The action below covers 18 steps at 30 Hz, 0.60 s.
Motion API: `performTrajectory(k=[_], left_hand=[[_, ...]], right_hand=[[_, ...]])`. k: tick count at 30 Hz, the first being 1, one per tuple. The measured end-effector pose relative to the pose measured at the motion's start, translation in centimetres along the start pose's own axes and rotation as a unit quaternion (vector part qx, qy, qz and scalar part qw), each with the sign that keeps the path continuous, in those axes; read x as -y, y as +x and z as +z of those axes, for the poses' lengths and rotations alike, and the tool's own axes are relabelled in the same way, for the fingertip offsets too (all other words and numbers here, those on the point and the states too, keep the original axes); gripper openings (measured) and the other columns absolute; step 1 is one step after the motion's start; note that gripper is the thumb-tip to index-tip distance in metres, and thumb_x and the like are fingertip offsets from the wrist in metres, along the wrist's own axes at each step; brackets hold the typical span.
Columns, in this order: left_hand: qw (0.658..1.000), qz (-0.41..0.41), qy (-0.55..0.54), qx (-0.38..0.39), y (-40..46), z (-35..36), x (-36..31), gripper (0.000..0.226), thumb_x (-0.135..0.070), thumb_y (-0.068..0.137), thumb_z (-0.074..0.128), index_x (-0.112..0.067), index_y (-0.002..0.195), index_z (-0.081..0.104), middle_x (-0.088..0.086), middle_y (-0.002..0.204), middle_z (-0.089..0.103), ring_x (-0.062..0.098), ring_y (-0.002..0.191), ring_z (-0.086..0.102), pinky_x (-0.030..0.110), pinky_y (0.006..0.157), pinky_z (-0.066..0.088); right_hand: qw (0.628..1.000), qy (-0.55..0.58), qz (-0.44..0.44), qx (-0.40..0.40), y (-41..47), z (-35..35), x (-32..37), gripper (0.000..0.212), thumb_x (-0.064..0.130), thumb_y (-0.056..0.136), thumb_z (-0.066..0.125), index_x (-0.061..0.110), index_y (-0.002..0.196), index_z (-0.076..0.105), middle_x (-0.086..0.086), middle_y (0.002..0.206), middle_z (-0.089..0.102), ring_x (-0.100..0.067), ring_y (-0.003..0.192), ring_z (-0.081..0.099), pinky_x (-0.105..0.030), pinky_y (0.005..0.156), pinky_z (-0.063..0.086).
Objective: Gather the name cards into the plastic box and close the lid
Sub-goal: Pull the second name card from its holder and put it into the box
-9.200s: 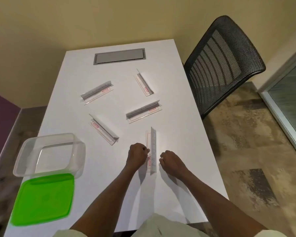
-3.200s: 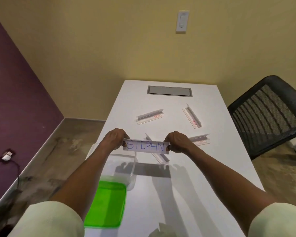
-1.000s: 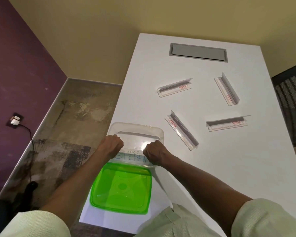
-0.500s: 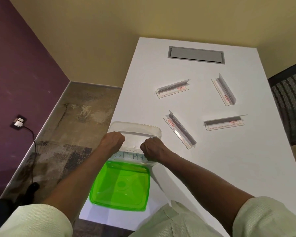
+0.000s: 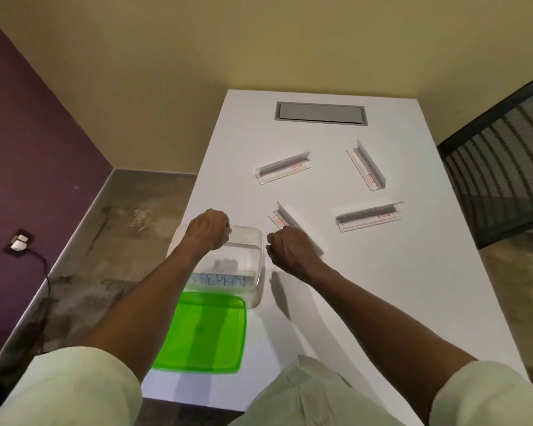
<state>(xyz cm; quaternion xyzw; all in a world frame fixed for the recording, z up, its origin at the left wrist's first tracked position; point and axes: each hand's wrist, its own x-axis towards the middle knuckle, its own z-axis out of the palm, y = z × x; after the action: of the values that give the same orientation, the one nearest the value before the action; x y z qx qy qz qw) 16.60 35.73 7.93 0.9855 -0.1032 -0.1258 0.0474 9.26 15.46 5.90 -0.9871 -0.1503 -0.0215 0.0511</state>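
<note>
A clear plastic box (image 5: 260, 256) stands at the table's left edge. Inside it a name card reading STEPHN (image 5: 225, 281) leans against the near wall. The green lid (image 5: 203, 333) lies flat just in front of the box. My left hand (image 5: 210, 230) hovers over the box's far rim, fingers curled, holding nothing. My right hand (image 5: 290, 250) is just right of the box with curled fingers, covering the near end of the closest name card (image 5: 282, 215). Three more name cards (image 5: 282, 169) (image 5: 366, 169) (image 5: 370, 216) lie further out on the table.
The white table (image 5: 382, 287) has a grey cable hatch (image 5: 320, 111) at its far end. A black mesh chair (image 5: 502, 173) stands at the right side. The box and lid sit close to the table's left edge, with bare floor below.
Both hands have let go of the STEPHN card, which now rests in the box. My left hand rose over the far rim; my right hand moved right, out of the box.
</note>
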Motion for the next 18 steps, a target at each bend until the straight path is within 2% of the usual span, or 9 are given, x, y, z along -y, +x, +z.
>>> performTrajectory(k=[3,6,9,14,18], left_hand=[[1.0,0.009,-0.024,-0.014,0.1,0.0,-2.4,0.018,-0.017,0.088,0.057,-0.014,0.096,0.073,0.011,0.102,0.07,0.031,0.089,0.067,0.033,0.073,0.051],[0.999,0.021,-0.038,-0.031,0.5,-0.2,-4.6,0.018,-0.013,0.087,0.054,-0.012,0.093,0.072,0.012,0.099,0.07,0.032,0.087,0.066,0.033,0.073,0.052],[0.998,0.03,-0.048,-0.039,1.1,-0.3,-6.4,0.017,-0.013,0.087,0.055,-0.011,0.091,0.071,0.012,0.099,0.07,0.033,0.088,0.065,0.032,0.074,0.052],[0.997,0.038,-0.053,-0.035,2.5,-0.3,-8.5,0.016,-0.011,0.087,0.055,-0.008,0.09,0.07,0.014,0.098,0.07,0.033,0.088,0.065,0.03,0.069,0.046],[0.997,0.03,-0.054,-0.043,3.9,-0.1,-9.7,0.017,-0.013,0.087,0.052,-0.013,0.088,0.069,0.012,0.098,0.07,0.033,0.089,0.064,0.028,0.07,0.042]], right_hand=[[0.999,-0.004,0.029,-0.021,-1.9,-0.2,-2.8,0.025,0.015,0.072,0.066,0.013,0.055,0.048,-0.009,0.047,0.052,-0.031,0.043,0.051,-0.025,0.043,0.031],[0.998,0.018,0.065,-0.01,-3.0,-0.2,-5.7,0.018,0.017,0.08,0.059,0.009,0.065,0.055,-0.013,0.059,0.058,-0.035,0.055,0.055,-0.03,0.049,0.037],[0.995,0.03,0.098,-0.003,-3.9,0.1,-8.2,0.02,0.02,0.086,0.05,0.013,0.067,0.049,-0.012,0.07,0.061,-0.034,0.069,0.056,-0.032,0.056,0.034],[0.985,0.077,0.152,-0.004,-5.3,1.0,-11.0,0.02,0.019,0.088,0.049,0.016,0.07,0.041,-0.011,0.077,0.059,-0.032,0.079,0.055,-0.031,0.061,0.03],[0.972,0.105,0.21,0.029,-5.3,1.9,-12.2,0.013,0.018,0.088,0.047,0.01,0.079,0.052,-0.011,0.087,0.062,-0.031,0.088,0.057,-0.032,0.067,0.04]])
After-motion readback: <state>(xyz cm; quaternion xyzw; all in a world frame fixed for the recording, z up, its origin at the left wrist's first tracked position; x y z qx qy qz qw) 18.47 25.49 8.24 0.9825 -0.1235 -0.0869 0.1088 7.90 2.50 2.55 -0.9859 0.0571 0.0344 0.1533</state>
